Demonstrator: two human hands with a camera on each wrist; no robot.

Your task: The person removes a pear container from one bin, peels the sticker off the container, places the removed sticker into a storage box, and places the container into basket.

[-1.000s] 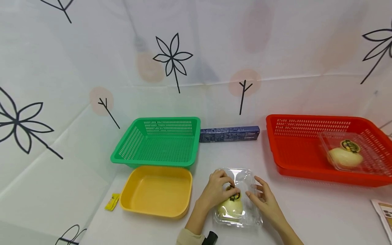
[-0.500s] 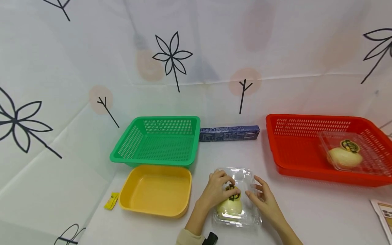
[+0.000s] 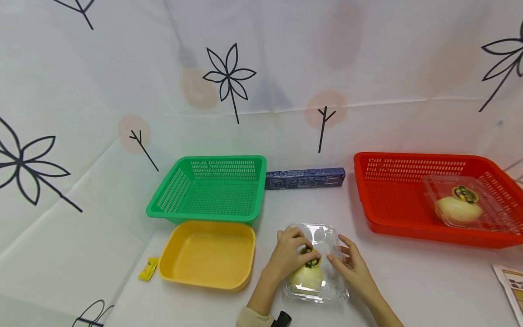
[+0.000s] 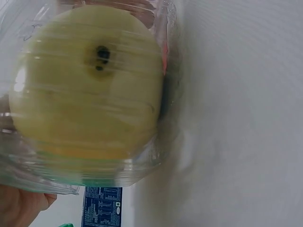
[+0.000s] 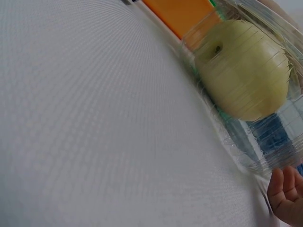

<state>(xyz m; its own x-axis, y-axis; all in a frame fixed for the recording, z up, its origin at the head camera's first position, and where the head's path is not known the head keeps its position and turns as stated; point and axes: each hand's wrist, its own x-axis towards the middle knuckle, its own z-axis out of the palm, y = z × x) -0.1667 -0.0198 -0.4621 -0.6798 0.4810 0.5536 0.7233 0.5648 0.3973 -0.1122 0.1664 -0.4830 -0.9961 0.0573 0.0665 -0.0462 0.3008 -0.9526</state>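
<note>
Clear box (image 3: 333,284) on the white table, pale fruit (image 3: 306,278) inside. Left hand (image 3: 289,252) curled over its top, grasping it; right hand (image 3: 354,268) at the right edge, can't tell if gripping. Yellow tub (image 3: 208,254) left of that. Behind: red basket (image 3: 400,200) right, holding another boxed fruit (image 3: 458,210); green basket (image 3: 208,218) left; blue carton (image 3: 305,178) between.

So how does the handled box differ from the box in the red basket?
The handled box sits on the table, the other box in the basket. The left hand rests on the handled box; no hand touches the other box. Both are clear, with pale fruit inside.
</note>
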